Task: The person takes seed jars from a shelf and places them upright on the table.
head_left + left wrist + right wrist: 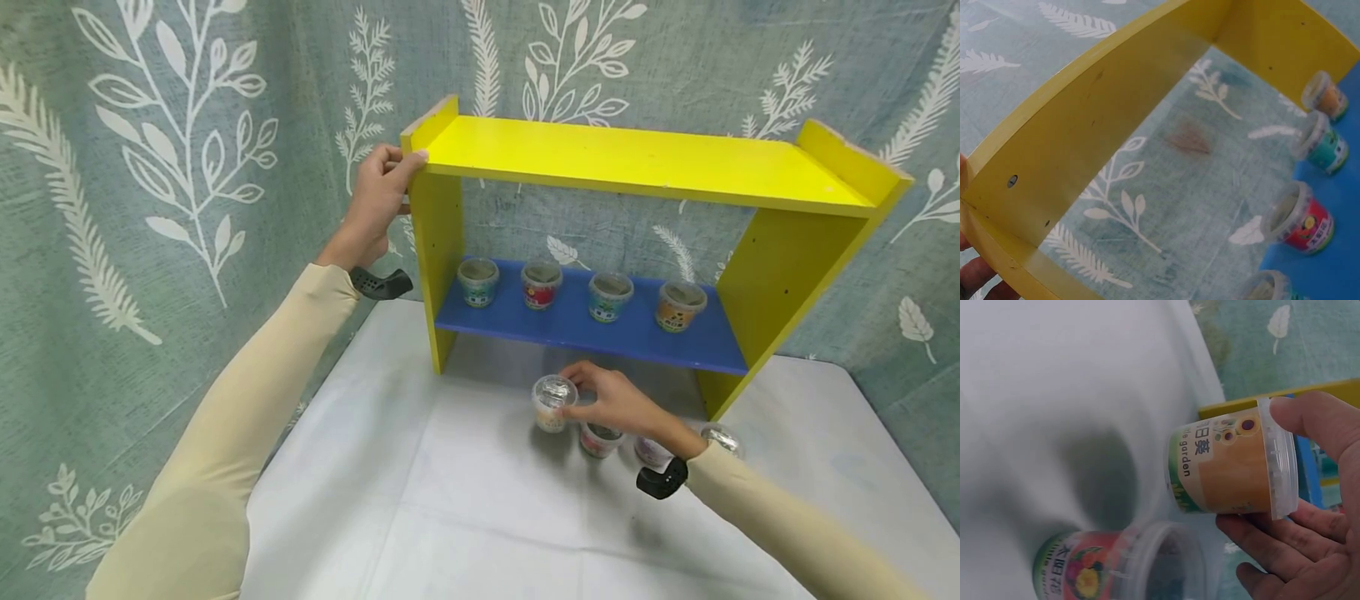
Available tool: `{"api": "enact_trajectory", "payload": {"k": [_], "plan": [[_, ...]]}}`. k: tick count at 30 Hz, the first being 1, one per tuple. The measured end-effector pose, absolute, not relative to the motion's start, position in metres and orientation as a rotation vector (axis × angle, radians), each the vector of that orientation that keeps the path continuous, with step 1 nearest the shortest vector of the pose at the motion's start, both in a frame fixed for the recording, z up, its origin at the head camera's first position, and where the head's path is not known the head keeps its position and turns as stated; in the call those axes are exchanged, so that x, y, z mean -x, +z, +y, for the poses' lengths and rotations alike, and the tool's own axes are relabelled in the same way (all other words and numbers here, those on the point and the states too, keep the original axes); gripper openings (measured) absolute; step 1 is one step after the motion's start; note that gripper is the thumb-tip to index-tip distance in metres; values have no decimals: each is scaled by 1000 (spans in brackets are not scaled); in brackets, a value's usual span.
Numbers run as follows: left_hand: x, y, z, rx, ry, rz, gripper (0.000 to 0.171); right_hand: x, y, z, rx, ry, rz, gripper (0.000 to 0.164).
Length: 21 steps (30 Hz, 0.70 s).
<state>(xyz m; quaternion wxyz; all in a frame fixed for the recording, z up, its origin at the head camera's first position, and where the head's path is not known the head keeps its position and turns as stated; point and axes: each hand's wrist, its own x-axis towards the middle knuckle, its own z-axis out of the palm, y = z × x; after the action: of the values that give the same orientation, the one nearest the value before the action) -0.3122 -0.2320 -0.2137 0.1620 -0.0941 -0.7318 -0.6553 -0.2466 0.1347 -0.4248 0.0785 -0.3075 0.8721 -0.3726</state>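
The right hand [613,402] pinches an orange-labelled plastic cup [1225,465] (left hand [377,198] gripping the yellow-and-blue wooden shelf's [645,162] ten-o'clock corner).

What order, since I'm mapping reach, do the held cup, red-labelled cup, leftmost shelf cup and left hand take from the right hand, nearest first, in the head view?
1. Held cup: in the right hand.
2. Red-labelled cup: blue shelf, second from left.
3. Leftmost shelf cup: shelf's left end.
4. Left hand: upper left, gripping the yellow frame.
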Motion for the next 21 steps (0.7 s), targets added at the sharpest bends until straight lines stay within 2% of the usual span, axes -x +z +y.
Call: {"api": "enact_trajectory", "payload": {"k": [21], "plan": [[313,-213,-232,257,-1864,-2095,36,244,-452,129,961,-971,2675,58]]}}
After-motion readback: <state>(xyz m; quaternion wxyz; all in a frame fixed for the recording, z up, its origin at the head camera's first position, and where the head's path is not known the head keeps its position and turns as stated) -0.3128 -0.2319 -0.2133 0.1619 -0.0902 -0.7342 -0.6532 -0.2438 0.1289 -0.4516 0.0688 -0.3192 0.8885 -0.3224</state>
